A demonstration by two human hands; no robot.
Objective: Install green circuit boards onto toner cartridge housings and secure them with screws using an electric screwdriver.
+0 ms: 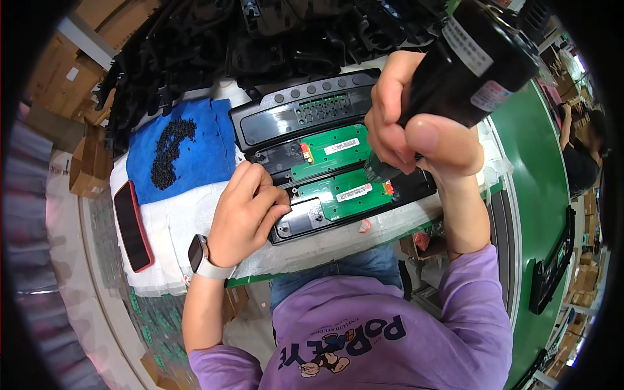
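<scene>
My right hand (422, 123) is wrapped round a black power screwdriver (478, 62), tilted with its nose down over a green circuit board (351, 193). Whether its bit touches a screw is hidden. That board lies in a long black plastic housing (296, 221). My left hand (250, 205) rests at the housing's left end, fingers curled with thumb and fingertips close together; what they hold, if anything, is too small to make out. Behind it lies a second green board (331, 146) in its black housing, and farther back a black panel with a row of round buttons (312, 104).
Left of the housings, a blue cloth (140, 159) carries a heap of small black screws (170, 146). A red-edged phone (133, 227) lies on the white table cover (175, 224). Black plastic parts (286, 39) are piled behind. A green conveyor belt (536, 195) runs at the right.
</scene>
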